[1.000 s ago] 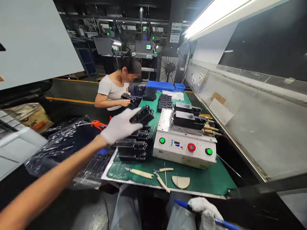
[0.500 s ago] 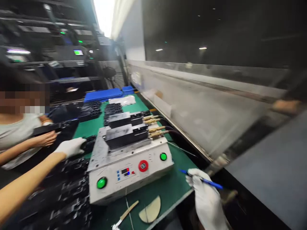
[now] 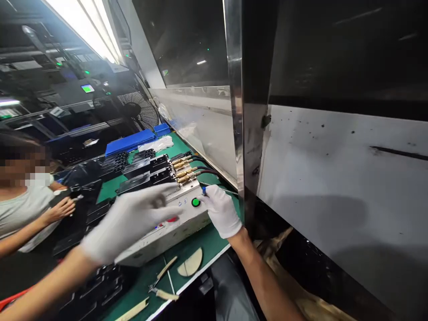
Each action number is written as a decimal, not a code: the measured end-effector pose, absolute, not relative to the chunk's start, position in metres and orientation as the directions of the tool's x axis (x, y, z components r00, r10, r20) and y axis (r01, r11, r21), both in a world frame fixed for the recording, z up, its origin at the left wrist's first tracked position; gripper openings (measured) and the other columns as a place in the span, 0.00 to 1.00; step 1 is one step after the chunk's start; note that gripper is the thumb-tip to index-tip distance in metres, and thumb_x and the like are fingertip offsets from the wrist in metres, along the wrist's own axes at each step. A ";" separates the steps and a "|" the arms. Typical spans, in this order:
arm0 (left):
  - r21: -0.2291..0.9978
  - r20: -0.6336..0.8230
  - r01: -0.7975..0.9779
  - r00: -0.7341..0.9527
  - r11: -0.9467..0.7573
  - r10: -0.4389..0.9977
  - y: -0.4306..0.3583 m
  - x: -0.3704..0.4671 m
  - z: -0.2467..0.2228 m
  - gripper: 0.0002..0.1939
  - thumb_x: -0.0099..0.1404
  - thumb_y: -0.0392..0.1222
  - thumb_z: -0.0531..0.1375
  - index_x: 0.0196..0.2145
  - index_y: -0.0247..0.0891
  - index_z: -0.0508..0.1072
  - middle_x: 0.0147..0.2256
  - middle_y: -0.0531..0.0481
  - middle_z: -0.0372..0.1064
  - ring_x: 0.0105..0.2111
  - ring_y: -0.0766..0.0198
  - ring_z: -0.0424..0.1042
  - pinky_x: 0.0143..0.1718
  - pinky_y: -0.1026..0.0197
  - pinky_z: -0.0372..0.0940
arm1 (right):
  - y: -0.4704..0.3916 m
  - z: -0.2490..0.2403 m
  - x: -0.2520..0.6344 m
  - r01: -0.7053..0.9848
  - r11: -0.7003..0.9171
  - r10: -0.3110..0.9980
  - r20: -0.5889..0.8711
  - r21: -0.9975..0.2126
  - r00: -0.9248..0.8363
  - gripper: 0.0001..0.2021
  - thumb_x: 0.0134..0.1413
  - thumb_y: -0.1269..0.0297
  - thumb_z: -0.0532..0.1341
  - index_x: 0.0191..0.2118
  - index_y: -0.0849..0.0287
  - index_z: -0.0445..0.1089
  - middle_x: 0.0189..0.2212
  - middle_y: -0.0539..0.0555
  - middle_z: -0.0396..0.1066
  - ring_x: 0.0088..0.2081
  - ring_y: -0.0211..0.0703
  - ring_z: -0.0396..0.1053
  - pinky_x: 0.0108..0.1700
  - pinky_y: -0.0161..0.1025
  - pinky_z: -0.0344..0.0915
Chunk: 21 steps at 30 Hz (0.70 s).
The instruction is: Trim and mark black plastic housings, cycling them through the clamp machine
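Note:
My left hand (image 3: pixel 133 218), in a white glove, hovers over the front of a light-grey control box (image 3: pixel 147 252). Its fingers are spread and hold nothing. My right hand (image 3: pixel 221 209), also gloved, is closed beside the green button (image 3: pixel 195 202) at the box's right end. From its fingers pokes the blue tip of a slender pen (image 3: pixel 203 190); the rest is hidden in the glove. Black rectangular parts (image 3: pixel 135 182) lie on top of the box, next to brass fittings (image 3: pixel 187 176) with dark hoses. A red button (image 3: pixel 172 219) is partly covered by my left hand.
Pliers (image 3: pixel 163 292) and a tan half-disc (image 3: pixel 190 263) lie on the green mat (image 3: pixel 180 278). Blue sheets (image 3: pixel 130 141) are stacked at the back. A metal post (image 3: pixel 236 111) rises at right. On the left, a co-worker's hand (image 3: pixel 62 209) works near black parts.
My left hand has moved right from the black parts to over the box. My right hand, with the pen, has come up beside the green button. The view has swung right.

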<state>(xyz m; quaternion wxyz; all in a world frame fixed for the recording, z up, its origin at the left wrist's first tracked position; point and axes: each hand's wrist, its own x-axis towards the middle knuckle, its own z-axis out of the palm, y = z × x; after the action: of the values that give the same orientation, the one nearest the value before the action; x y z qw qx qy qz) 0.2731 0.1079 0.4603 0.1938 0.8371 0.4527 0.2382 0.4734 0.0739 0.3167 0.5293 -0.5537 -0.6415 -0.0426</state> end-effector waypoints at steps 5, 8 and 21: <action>0.564 0.237 0.545 0.613 -0.620 0.754 0.103 0.352 0.430 0.17 0.64 0.54 0.60 0.26 0.41 0.77 0.22 0.58 0.68 0.22 0.69 0.62 0.25 0.65 0.60 | 0.063 0.308 0.477 0.712 0.350 0.706 0.671 -0.609 0.226 0.13 0.72 0.66 0.53 0.50 0.62 0.75 0.42 0.61 0.78 0.46 0.49 0.76 0.50 0.43 0.72; 0.579 0.321 0.566 0.503 -0.587 0.802 0.109 0.352 0.437 0.18 0.63 0.55 0.61 0.24 0.39 0.74 0.20 0.58 0.64 0.21 0.70 0.59 0.25 0.64 0.58 | 0.062 0.268 0.484 0.639 0.206 0.808 0.497 -0.741 0.316 0.18 0.70 0.73 0.50 0.57 0.61 0.73 0.52 0.62 0.76 0.55 0.47 0.72 0.60 0.44 0.66; 0.698 0.307 0.558 0.332 -0.449 0.892 0.107 0.333 0.454 0.22 0.62 0.58 0.62 0.21 0.39 0.73 0.18 0.57 0.70 0.22 0.68 0.66 0.28 0.63 0.61 | 0.088 0.180 0.496 0.503 0.036 0.902 0.245 -0.863 0.356 0.09 0.57 0.73 0.62 0.41 0.59 0.79 0.43 0.59 0.80 0.48 0.51 0.74 0.55 0.45 0.68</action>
<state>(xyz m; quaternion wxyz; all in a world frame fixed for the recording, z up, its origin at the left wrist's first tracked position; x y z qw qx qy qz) 0.3327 0.1075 0.4536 0.2434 0.7790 0.4652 0.3426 0.4964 0.0882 0.1800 0.4876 -0.6636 -0.5293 0.2044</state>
